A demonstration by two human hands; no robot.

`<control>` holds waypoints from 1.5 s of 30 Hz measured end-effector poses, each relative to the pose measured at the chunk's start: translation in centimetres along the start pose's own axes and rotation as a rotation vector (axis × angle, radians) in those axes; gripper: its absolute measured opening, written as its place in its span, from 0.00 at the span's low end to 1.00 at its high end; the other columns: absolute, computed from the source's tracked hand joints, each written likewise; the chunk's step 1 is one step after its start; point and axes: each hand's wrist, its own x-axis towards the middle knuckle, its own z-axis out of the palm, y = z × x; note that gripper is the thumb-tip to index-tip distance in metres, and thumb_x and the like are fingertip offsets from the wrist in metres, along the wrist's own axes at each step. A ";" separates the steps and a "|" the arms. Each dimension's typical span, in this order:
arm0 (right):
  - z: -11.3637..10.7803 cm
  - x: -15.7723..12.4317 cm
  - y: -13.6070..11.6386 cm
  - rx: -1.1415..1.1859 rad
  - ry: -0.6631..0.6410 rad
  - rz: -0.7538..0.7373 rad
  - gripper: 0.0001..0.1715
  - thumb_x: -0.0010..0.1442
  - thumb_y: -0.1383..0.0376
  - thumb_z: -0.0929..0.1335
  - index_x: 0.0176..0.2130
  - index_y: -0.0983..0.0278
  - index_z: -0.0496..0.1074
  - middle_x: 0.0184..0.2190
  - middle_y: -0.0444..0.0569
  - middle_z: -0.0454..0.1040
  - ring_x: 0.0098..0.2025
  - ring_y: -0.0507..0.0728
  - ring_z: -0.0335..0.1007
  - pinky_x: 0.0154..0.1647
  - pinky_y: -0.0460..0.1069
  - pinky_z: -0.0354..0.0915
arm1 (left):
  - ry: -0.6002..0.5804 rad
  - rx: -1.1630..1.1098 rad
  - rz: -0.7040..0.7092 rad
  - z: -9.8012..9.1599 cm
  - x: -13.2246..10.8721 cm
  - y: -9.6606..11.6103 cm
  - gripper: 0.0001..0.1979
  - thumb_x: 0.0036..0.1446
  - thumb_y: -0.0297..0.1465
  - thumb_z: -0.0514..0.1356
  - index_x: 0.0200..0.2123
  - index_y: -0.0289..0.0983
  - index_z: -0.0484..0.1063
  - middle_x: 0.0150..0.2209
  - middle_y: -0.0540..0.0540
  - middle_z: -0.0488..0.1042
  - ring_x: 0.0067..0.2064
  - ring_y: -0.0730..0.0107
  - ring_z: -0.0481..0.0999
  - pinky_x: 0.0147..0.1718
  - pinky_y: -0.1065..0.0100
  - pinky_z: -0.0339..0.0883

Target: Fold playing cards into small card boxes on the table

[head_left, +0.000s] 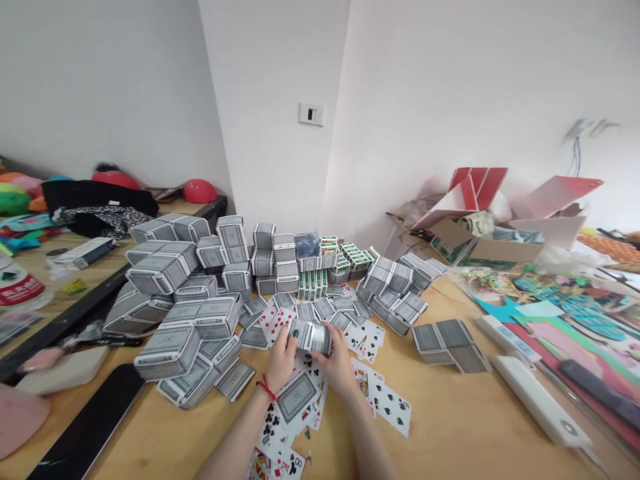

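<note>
Between both hands, a little above the table, is a deck of playing cards (311,337) with grey patterned backs. My left hand (283,357) is closed on its left end, thumb on top; a red string bracelet circles that wrist. Fingers of my right hand (337,360) wrap round the deck's right end. Below the hands lie loose playing cards (299,398), some face up and some face down. More face-up cards (391,408) spread to the right of my right wrist. Stacked grey card blocks (167,350) rise close by on the left.
Green-and-white card boxes (313,285) stand at the back middle. More card stacks (393,287) and a folded group of cards (453,345) lie right. A white power strip (543,403), coloured paper (565,340) and an open carton (485,250) occupy the far right. A black strip (93,423) lies left.
</note>
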 end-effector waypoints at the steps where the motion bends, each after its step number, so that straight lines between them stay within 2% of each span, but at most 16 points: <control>1: -0.3 0.1 -0.1 -0.044 0.000 -0.034 0.32 0.44 0.66 0.70 0.49 0.61 0.63 0.50 0.54 0.62 0.54 0.63 0.58 0.54 0.57 0.57 | -0.018 0.019 0.004 0.0 0.0 0.1 0.10 0.52 0.37 0.50 0.32 0.38 0.66 0.26 0.49 0.68 0.32 0.65 0.70 0.34 0.64 0.64; 4: -1.1 0.3 -0.6 -0.120 -0.039 -0.094 0.31 0.44 0.67 0.70 0.49 0.61 0.62 0.50 0.53 0.61 0.53 0.62 0.58 0.54 0.56 0.57 | -0.059 0.073 0.028 -0.2 0.1 0.4 0.09 0.53 0.36 0.48 0.29 0.38 0.63 0.24 0.51 0.66 0.29 0.68 0.68 0.32 0.66 0.64; 8: -1.4 0.2 -0.9 -0.186 -0.115 -0.132 0.33 0.46 0.67 0.70 0.52 0.60 0.61 0.46 0.51 0.64 0.50 0.61 0.61 0.52 0.56 0.59 | -0.088 0.115 0.077 -0.4 0.2 0.7 0.09 0.53 0.35 0.48 0.32 0.38 0.64 0.29 0.48 0.69 0.33 0.66 0.69 0.36 0.64 0.64; 13: -1.3 0.1 -0.5 -0.266 -0.101 -0.177 0.33 0.46 0.66 0.69 0.52 0.59 0.62 0.46 0.52 0.66 0.49 0.63 0.61 0.52 0.60 0.57 | -0.084 0.119 0.056 -0.3 0.1 0.6 0.09 0.53 0.35 0.48 0.34 0.38 0.64 0.31 0.46 0.70 0.36 0.65 0.70 0.38 0.63 0.64; 20: -1.2 0.3 -0.5 -0.274 -0.108 -0.214 0.35 0.46 0.65 0.70 0.54 0.60 0.61 0.47 0.53 0.67 0.48 0.63 0.62 0.50 0.59 0.59 | -0.078 0.072 0.036 -0.3 0.1 0.8 0.10 0.53 0.34 0.47 0.35 0.37 0.63 0.34 0.46 0.70 0.39 0.66 0.69 0.42 0.63 0.63; 25: -1.3 0.3 -0.9 -0.294 -0.121 -0.214 0.34 0.46 0.65 0.70 0.53 0.61 0.61 0.47 0.54 0.68 0.49 0.63 0.62 0.53 0.60 0.56 | -0.065 0.071 0.002 -0.2 0.0 0.6 0.09 0.53 0.35 0.47 0.32 0.38 0.62 0.27 0.50 0.67 0.31 0.68 0.68 0.35 0.64 0.64; 33: -1.2 0.2 -1.5 -0.334 -0.128 -0.217 0.32 0.46 0.65 0.69 0.52 0.62 0.63 0.46 0.54 0.69 0.49 0.63 0.62 0.53 0.60 0.57 | -0.002 0.036 -0.021 0.0 -0.2 0.5 0.09 0.52 0.33 0.49 0.33 0.37 0.66 0.29 0.47 0.71 0.36 0.63 0.70 0.37 0.63 0.64; 37: -0.9 0.0 -1.3 -0.386 -0.104 -0.217 0.32 0.46 0.64 0.69 0.51 0.64 0.63 0.45 0.55 0.69 0.49 0.64 0.61 0.51 0.61 0.58 | -0.005 0.045 -0.014 0.1 -0.2 0.6 0.07 0.52 0.33 0.49 0.30 0.38 0.64 0.26 0.49 0.69 0.31 0.66 0.69 0.33 0.65 0.64; 45: -0.5 -0.4 -0.7 -0.390 -0.080 -0.186 0.30 0.45 0.62 0.70 0.48 0.65 0.65 0.41 0.56 0.70 0.48 0.65 0.62 0.49 0.60 0.60 | -0.170 0.017 0.004 -0.8 0.4 0.6 0.08 0.52 0.34 0.49 0.25 0.38 0.62 0.21 0.53 0.63 0.24 0.72 0.63 0.26 0.69 0.60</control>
